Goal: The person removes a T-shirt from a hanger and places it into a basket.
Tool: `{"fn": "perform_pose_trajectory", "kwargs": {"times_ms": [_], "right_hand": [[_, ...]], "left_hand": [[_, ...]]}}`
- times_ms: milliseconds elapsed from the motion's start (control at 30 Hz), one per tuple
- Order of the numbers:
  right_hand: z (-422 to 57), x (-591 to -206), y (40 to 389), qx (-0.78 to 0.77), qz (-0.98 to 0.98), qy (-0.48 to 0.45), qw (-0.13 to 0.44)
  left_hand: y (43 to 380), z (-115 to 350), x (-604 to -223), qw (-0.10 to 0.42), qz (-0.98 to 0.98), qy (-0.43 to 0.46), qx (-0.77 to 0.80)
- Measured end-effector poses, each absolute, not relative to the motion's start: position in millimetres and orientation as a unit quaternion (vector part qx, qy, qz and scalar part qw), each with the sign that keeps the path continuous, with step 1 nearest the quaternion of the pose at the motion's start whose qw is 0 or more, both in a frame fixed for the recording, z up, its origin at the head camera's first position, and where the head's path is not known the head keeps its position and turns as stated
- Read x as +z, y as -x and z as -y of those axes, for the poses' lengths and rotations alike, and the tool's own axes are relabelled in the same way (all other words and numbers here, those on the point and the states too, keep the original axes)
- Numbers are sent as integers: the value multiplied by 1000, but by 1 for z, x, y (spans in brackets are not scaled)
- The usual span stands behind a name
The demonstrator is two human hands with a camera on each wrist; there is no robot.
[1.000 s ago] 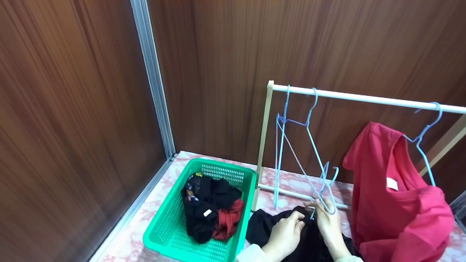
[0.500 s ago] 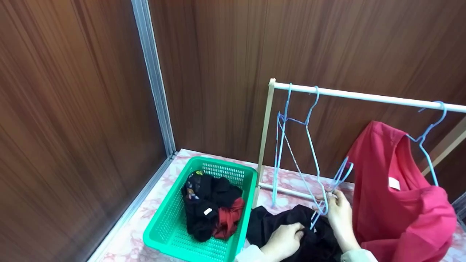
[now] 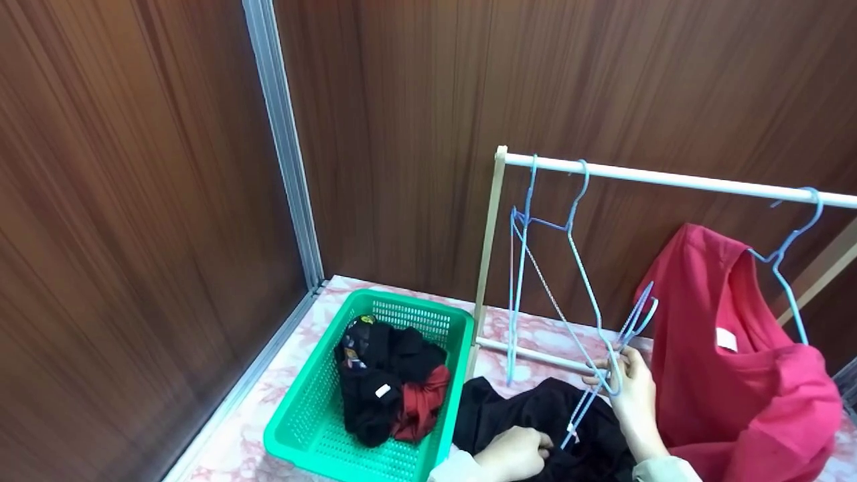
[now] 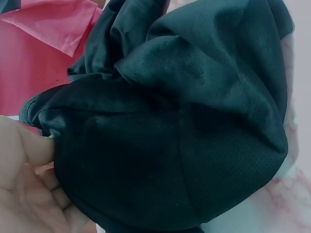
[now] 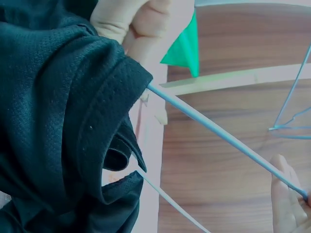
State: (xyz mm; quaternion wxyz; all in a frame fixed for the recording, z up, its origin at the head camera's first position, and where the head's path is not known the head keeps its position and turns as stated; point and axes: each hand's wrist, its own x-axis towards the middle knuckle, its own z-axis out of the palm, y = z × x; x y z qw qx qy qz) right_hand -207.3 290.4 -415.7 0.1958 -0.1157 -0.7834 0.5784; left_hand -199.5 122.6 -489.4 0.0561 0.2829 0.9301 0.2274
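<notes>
In the head view my left hand (image 3: 515, 453) grips the edge of a crumpled black shirt (image 3: 494, 407) lying beside the basket. The left wrist view has the thumb and fingers of my left hand (image 4: 36, 170) at the left, pinching the hem of the dark cloth (image 4: 146, 160). My right hand (image 3: 636, 391) holds a light-blue wire hanger (image 3: 581, 414) near its hook, tilted, its lower end at the shirt's opening by a white tag. In the right wrist view the hanger's wires (image 5: 218, 134) run into the black cloth (image 5: 58, 111), hiding their ends.
A green basket (image 3: 284, 428) with black and red clothes stands at the left. Two blue hangers (image 3: 584, 274) hang on the white rail (image 3: 676, 178) of a rack. A red shirt (image 3: 696, 375) hangs from another hanger at the right. Brown wood-grain walls stand behind.
My right hand has moved right, tilting the hanger's hook up and right. The hanger's lower end has moved down over the black shirt. My left hand has drawn slightly nearer me with the cloth.
</notes>
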Motion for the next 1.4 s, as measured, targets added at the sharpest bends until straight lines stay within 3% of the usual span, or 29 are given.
{"fn": "perform_pose_trajectory", "kwargs": {"times_ms": [333, 567, 700, 867, 1400], "right_hand": [[-295, -415, 210, 487, 825, 172, 228], [-298, -414, 208, 538, 794, 171, 225], [-302, -413, 207, 505, 811, 180, 237], [-304, -414, 209, 454, 832, 191, 255], [-310, -398, 207, 549, 785, 171, 231]], "left_hand": [[202, -118, -491, 60, -942, -281, 173], [205, -110, -493, 54, -928, -297, 218], [208, -104, -494, 49, -906, -330, 259], [207, -106, -494, 65, -905, -308, 287], [210, -103, -505, -9, -929, -313, 196]]}}
